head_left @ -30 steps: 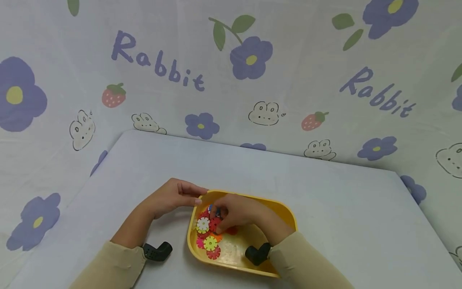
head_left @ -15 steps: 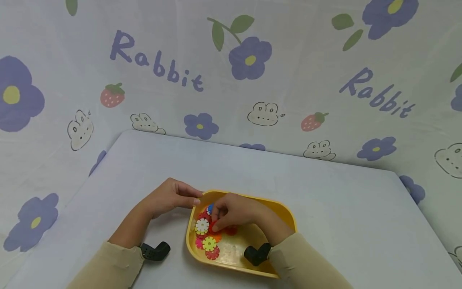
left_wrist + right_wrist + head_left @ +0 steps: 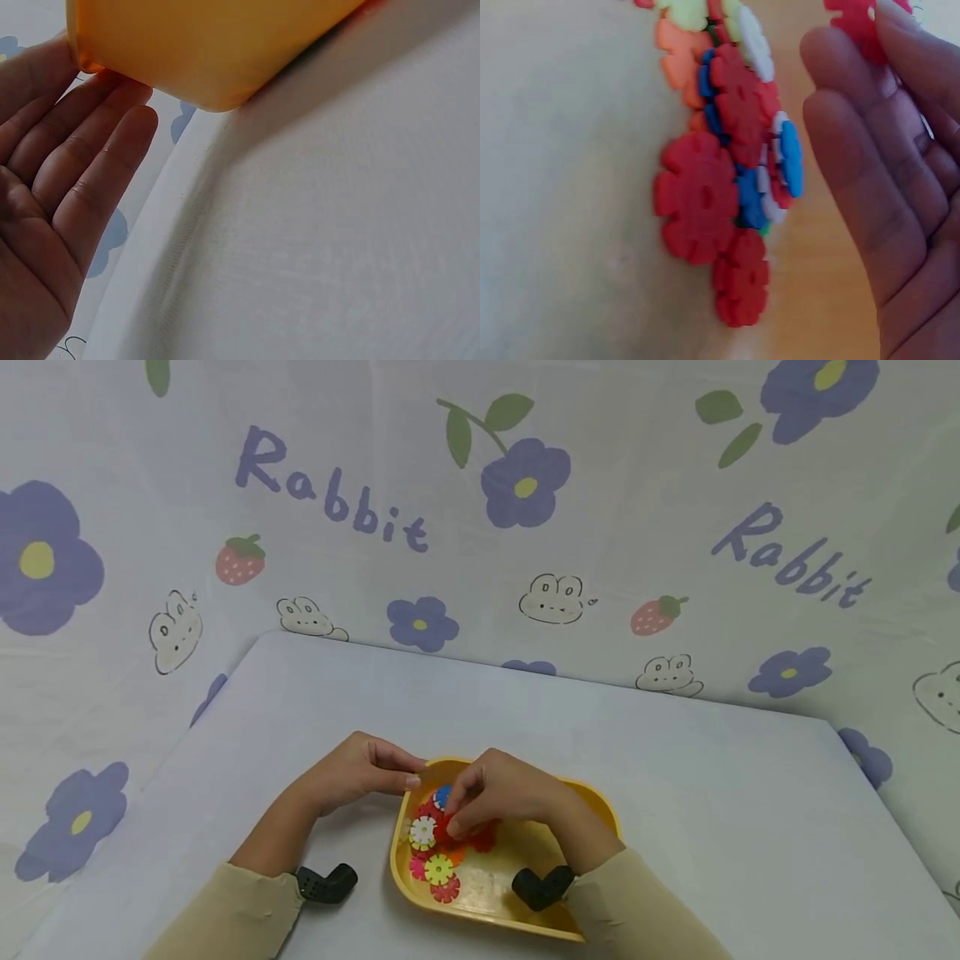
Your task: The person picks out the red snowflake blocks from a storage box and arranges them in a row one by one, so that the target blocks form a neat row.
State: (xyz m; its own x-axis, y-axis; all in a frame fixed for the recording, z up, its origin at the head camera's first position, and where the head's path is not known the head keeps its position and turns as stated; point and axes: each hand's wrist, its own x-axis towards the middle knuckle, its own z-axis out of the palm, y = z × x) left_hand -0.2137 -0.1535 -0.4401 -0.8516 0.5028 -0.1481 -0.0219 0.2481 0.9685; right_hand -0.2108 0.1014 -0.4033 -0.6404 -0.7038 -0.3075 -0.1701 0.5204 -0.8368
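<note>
In the head view, my left hand [image 3: 360, 774] holds the far left corner of a yellow plastic tray [image 3: 396, 847], thumb over the rim. The left wrist view has its fingers against the tray's outer wall [image 3: 187, 52]. Above the tray's left half, my right hand [image 3: 495, 797] pinches a red snowflake disc [image 3: 859, 22] between thumb and fingertips. Below it lies a heap of notched snowflake discs, among them a white disc [image 3: 422, 832], a yellow disc [image 3: 438, 869] and a blue disc [image 3: 442, 796]. Another red disc [image 3: 697, 196] rests at the heap's side.
The tray stands on a white-covered table [image 3: 675, 793]. Behind it hangs a pale cloth [image 3: 465, 560] printed with flowers, rabbits and strawberries. A black wrist device [image 3: 327, 883] sits at the left cuff, and another black device [image 3: 542, 887] at the right, over the tray.
The right hand has risen slightly and shifted a little right from the heap, with the red disc in its fingers. More of the blue disc shows. The left hand keeps its place at the corner.
</note>
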